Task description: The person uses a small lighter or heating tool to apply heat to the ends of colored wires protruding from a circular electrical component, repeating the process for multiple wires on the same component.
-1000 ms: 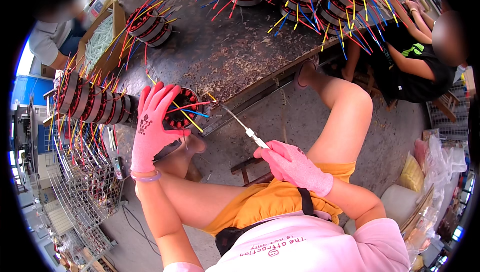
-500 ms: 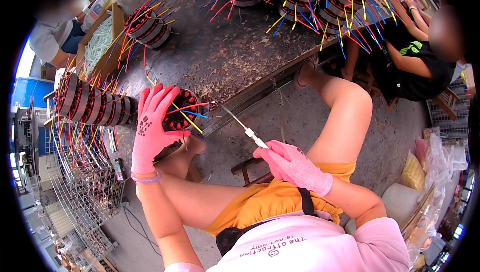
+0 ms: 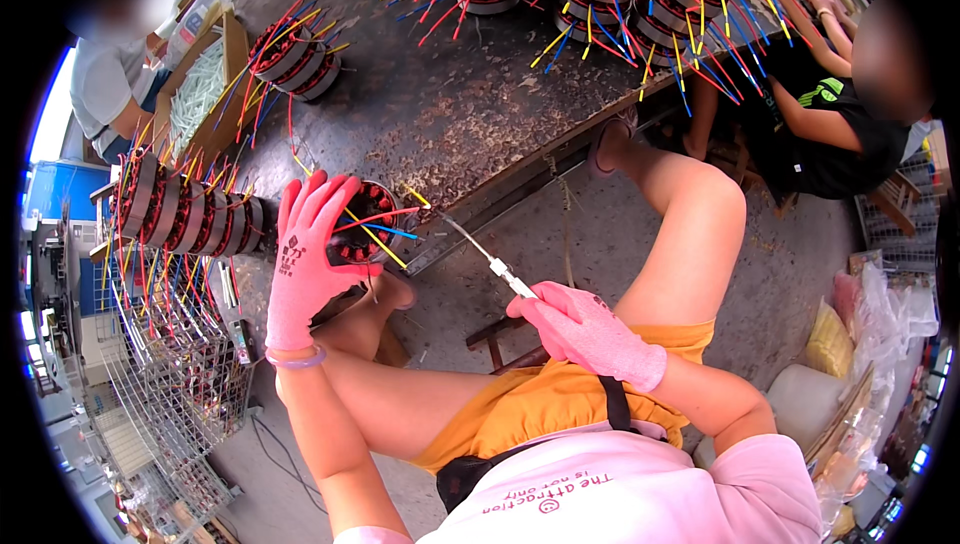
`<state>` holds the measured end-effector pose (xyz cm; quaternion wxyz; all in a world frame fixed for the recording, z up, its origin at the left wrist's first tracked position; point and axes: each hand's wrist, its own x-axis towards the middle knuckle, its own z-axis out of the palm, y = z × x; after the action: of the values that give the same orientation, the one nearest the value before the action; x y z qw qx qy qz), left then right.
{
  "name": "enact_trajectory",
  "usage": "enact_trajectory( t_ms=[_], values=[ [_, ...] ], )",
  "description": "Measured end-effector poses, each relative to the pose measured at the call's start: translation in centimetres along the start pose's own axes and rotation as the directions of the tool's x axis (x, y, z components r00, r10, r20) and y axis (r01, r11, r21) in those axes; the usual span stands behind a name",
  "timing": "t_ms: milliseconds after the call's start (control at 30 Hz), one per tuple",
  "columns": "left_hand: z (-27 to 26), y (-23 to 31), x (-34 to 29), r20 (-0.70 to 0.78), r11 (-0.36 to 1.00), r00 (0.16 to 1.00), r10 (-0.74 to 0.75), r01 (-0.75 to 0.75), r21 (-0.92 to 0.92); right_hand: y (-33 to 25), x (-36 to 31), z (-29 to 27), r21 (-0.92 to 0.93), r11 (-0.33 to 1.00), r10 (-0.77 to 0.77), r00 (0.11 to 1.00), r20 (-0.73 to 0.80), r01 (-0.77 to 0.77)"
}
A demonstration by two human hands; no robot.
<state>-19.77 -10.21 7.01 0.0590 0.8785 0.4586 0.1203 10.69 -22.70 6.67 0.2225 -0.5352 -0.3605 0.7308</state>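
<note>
My left hand point(image 3: 310, 259), in a pink glove, is wrapped around the side of a round motor stator point(image 3: 378, 200) at the table's edge, thumb on the near side. Red, blue and yellow lead wires point(image 3: 385, 232) stick out of the stator toward the right. My right hand point(image 3: 590, 332), also gloved in pink, is closed on a slim tool point(image 3: 510, 276) with a white grip and a thin metal shaft. Its tip reaches the wire ends beside the stator, where a short yellow wire point(image 3: 416, 196) shows. Whether the tip touches a wire is too small to tell.
A row of stacked stators point(image 3: 190, 206) lies left of my left hand. More stators point(image 3: 300, 62) with coloured wires stand on the worn dark table point(image 3: 440, 124). A cardboard box point(image 3: 232, 54) holds white tubes. Wire baskets point(image 3: 150, 384) stand at lower left. One person is at each side.
A short yellow wire now shows by the tool's tip, where it was not visible before. Both my hands have barely moved. The person at the left has shifted slightly.
</note>
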Motion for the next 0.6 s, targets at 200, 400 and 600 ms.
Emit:
enact_trajectory(
  t_ms=[200,400,600],
  values=[
    [0.3,0.5,-0.2,-0.001,0.996,0.996,-0.085,0.085,0.005,0.2,-0.5,-0.5,0.052,0.999,0.007,1.000,-0.015,-0.006],
    [0.9,0.2,0.1,-0.015,1.000,1.000,-0.005,0.005,-0.027,0.6,-1.2,-1.7,0.111,0.993,-0.031,0.999,-0.029,0.034],
    [0.2,0.2,0.1,0.002,0.999,0.999,-0.033,0.033,-0.039,0.0,-2.3,-2.5,0.147,0.984,-0.087,0.993,-0.083,0.098]
  ],
)
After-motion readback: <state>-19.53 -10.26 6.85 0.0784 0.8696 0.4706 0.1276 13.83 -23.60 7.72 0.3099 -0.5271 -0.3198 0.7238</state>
